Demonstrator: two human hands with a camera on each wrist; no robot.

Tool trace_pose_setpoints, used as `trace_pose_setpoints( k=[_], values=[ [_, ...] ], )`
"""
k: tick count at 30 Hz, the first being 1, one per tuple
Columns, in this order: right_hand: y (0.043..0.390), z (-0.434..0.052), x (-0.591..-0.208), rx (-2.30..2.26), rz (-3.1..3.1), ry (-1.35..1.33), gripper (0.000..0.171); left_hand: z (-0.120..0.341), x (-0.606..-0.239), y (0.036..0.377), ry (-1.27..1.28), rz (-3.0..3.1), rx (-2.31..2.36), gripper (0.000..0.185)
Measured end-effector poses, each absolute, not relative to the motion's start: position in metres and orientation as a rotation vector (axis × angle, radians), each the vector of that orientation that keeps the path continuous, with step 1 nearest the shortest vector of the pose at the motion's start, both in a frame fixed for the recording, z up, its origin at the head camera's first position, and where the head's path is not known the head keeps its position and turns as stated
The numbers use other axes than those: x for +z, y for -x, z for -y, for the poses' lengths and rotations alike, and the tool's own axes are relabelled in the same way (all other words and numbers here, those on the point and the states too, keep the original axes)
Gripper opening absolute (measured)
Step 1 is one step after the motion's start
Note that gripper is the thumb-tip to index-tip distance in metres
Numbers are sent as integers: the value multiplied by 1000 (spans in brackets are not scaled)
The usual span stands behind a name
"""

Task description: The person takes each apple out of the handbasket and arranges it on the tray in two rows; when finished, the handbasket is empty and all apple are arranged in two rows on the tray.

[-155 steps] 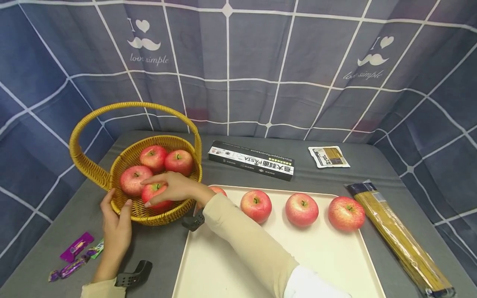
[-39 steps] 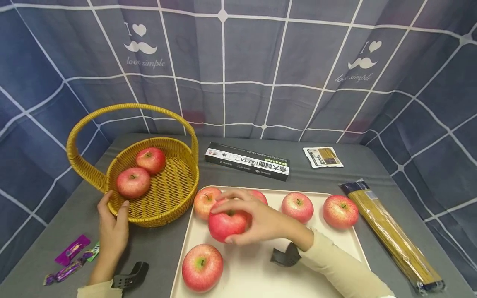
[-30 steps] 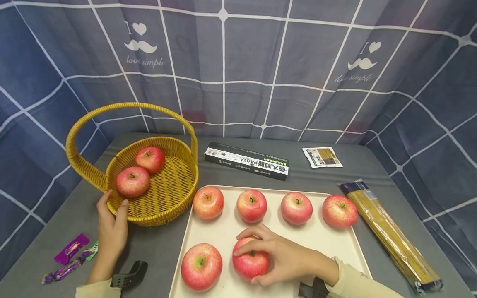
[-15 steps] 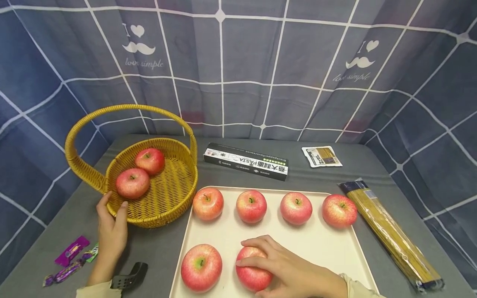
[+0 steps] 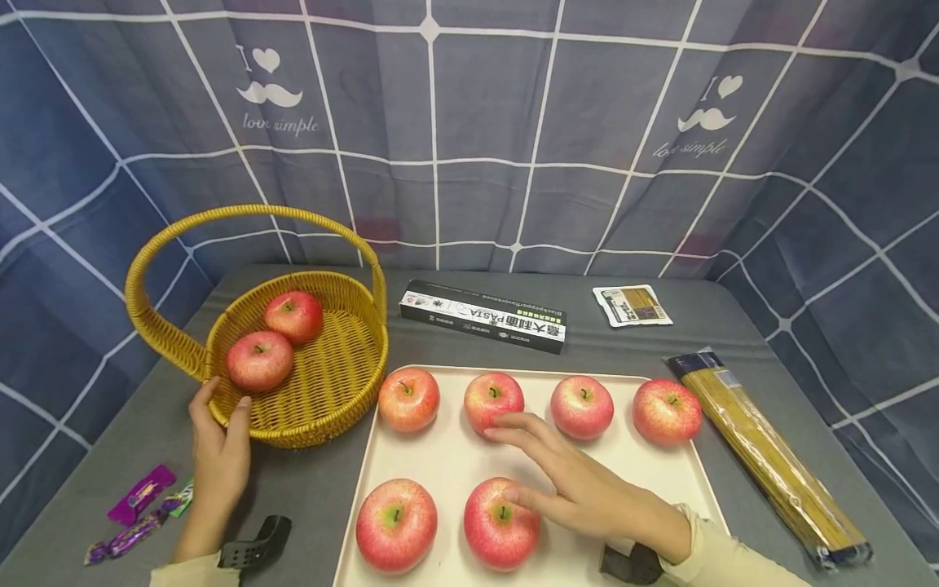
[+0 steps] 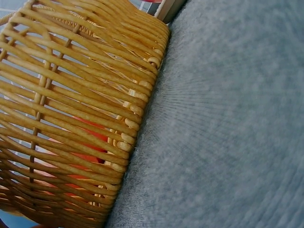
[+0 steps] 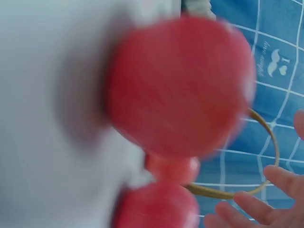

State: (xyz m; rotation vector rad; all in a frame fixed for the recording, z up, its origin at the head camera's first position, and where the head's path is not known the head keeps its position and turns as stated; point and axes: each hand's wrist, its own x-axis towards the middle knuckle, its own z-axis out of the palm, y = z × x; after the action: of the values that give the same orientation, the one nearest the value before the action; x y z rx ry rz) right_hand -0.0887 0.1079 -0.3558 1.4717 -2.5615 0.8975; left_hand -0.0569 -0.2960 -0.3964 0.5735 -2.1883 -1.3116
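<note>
My left hand [image 5: 222, 465] holds the front-left rim of a yellow wicker basket [image 5: 333, 420], its thumb and index finger at the edge. Two red apples lie in the basket, one apple [image 5: 259, 361] in front of the other apple [image 5: 293, 316]. My right hand [image 5: 587, 481] is over the cream tray [image 5: 623, 481] with its fingers spread and nothing in its grasp. Its thumb overlaps the near apple [image 5: 493, 534] in the head view. Another large apple [image 5: 396, 526] sits left of that one. In the right wrist view, spread fingers [image 7: 256, 209] show beside a blurred apple [image 7: 180, 90].
Along the tray's far side stand several apples in a row, from the left apple [image 5: 408, 399] to the right apple [image 5: 666, 412]. Behind are a black pasta box [image 5: 482, 316] and a small packet [image 5: 632, 306]. Bagged spaghetti [image 5: 770, 461] lies right, wrapped candies [image 5: 141, 495] left.
Two apples have moved from the basket to the tray's near side. My right hand has let go of the second and lifted slightly up from it. The left hand stays at the basket rim.
</note>
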Motion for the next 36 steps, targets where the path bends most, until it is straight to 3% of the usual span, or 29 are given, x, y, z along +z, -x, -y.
trace_pose_setpoints(
  k=[7, 14, 23, 30, 36],
  values=[
    [126, -74, -313, 1042, 2527, -1455, 49, 296, -396, 56, -560, 2188, -1312, 53],
    [178, 1, -288, 1392, 2334, -1536, 36, 296, -397, 57, -561, 2181, -1307, 53],
    [229, 106, -278, 1346, 2644, -1446, 44, 296, -396, 56, -558, 2189, -1321, 53],
    [235, 164, -293, 1303, 2905, -1192, 50, 300, -397, 57, -582, 2198, -1346, 53],
    [221, 188, -321, 1676, 3035, -889, 52, 298, -395, 59, -608, 2258, -1374, 56]
  ],
)
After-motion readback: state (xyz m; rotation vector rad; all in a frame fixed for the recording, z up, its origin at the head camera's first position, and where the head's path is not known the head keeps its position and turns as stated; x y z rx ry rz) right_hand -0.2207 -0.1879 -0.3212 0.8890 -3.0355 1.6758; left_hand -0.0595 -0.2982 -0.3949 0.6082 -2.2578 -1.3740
